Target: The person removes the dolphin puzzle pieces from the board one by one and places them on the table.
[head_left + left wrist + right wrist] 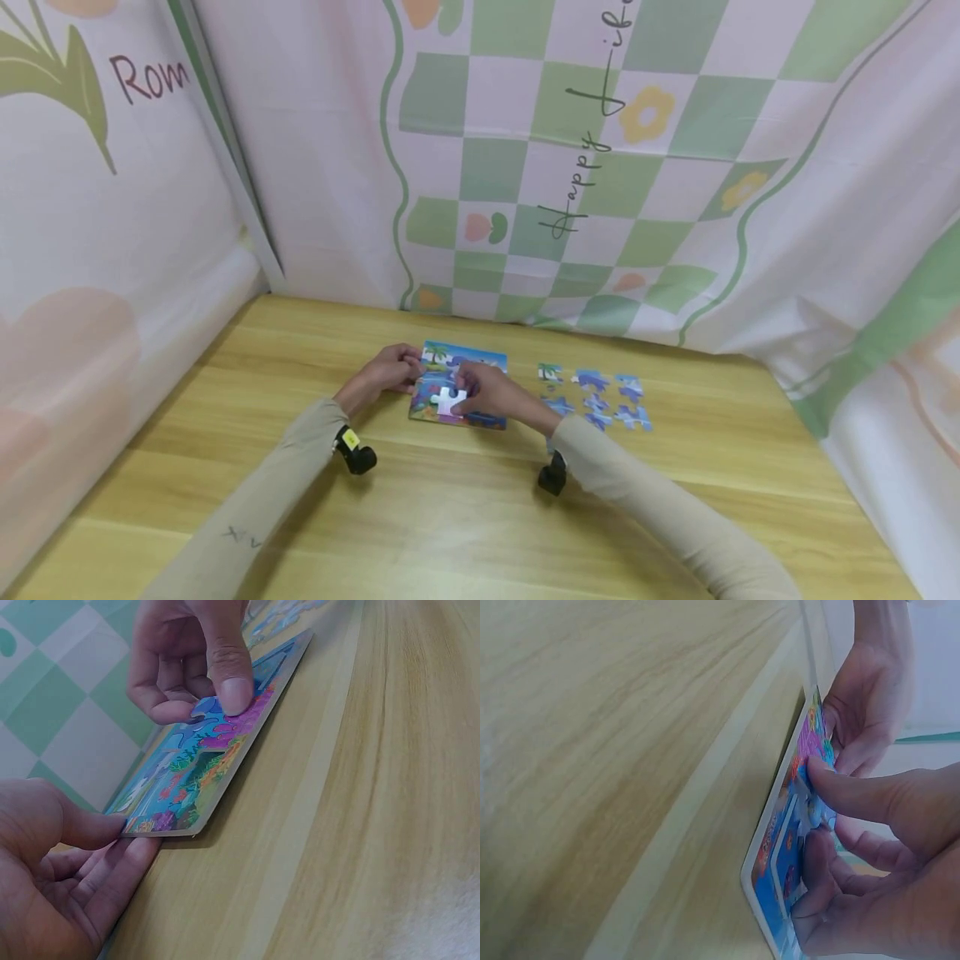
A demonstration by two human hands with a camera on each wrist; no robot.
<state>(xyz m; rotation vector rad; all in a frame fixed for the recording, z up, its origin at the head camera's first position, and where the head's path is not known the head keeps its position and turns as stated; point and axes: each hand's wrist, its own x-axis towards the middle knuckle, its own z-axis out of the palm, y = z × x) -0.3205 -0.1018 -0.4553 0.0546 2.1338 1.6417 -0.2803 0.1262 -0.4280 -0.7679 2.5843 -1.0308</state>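
A sea-scene jigsaw puzzle board (491, 358) with a palm tree and coral lies on the wooden table. At its left side my left hand (393, 368) pinches the edge, thumb (97, 829) on top and fingers under the board's corner. Over the board, my right hand (487, 390) pinches a puzzle piece (448, 402) between thumb and fingers. Glare makes this piece look pale in the head view; in the left wrist view the piece (210, 707) looks blue, low against the board. Its far side is hidden by the fingers.
Several loose puzzle pieces (591, 381) lie in rows to the right of the board. The wooden table (450, 517) meets a checkered curtain (491, 171) at the back, with more cloth at both sides. A black wrist camera (553, 475) sits on each wrist.
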